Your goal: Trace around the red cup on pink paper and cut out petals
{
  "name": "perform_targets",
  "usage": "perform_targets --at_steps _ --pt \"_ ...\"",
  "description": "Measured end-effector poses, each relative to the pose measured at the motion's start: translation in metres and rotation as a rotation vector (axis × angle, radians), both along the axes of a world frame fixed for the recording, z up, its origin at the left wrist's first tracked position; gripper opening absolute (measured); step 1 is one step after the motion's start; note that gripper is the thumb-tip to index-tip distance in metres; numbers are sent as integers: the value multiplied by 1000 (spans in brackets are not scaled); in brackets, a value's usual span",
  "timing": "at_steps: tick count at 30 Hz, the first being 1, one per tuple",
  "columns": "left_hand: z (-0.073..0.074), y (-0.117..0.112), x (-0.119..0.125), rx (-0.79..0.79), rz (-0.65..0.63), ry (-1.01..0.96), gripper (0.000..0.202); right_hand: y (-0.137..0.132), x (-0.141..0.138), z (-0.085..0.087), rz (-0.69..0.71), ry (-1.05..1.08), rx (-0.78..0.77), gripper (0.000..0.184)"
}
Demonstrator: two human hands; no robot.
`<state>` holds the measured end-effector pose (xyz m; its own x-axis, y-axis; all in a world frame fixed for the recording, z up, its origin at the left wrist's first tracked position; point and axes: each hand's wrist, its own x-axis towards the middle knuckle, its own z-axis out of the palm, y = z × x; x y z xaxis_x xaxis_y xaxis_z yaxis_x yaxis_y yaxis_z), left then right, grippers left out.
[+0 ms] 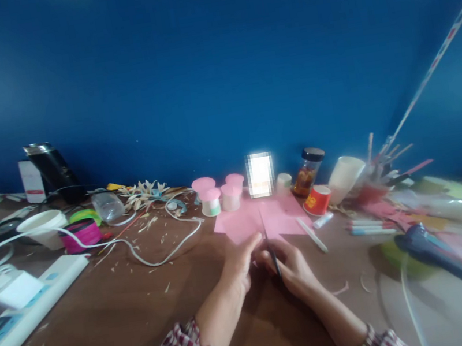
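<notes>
My right hand (288, 262) is closed around a pair of scissors (276, 264). Their dark handle shows at the fingers, and the thin blades point away over the pink paper. My left hand (239, 262) is beside it, thumb stretched forward, pinching the near edge of a pink paper sheet (239, 225). Another part of the pink paper (286, 220) spreads to the right of a dividing line; I cannot tell if it is a separate sheet. Behind the paper stand small paper cups (211, 206) topped with pink discs.
On the left are a power strip (53, 297), a white cable (149, 263), a white cup (49, 230) and a magenta tape roll (82, 236). To the right are a red paper cup (317, 200), a jar (307, 172), a white pen (312, 235) and a blurred glue gun (439, 251).
</notes>
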<state>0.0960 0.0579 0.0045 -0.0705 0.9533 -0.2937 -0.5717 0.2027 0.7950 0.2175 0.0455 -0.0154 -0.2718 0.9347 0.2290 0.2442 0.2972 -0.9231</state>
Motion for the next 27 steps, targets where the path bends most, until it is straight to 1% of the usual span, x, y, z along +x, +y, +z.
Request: perform_targets --at_steps 6,11,15,20,23,27 --pt "-3 1 0 8 2 -11 27 0 0 2 10 10 -10 26" --pt "-6 3 -2 -5 10 29 28 -1 0 4 0 1 -9 28" --pt "-2 2 -3 -17 -14 38 25 0 1 3 9 28 -25 30" --pt "3 1 -4 19 -23 46 20 1 3 1 16 57 -34 27" --pt "3 2 -5 25 -19 80 18 1 3 0 18 65 -49 27" --pt "-1 3 -6 40 -6 133 18 1 4 1 25 58 -52 27"
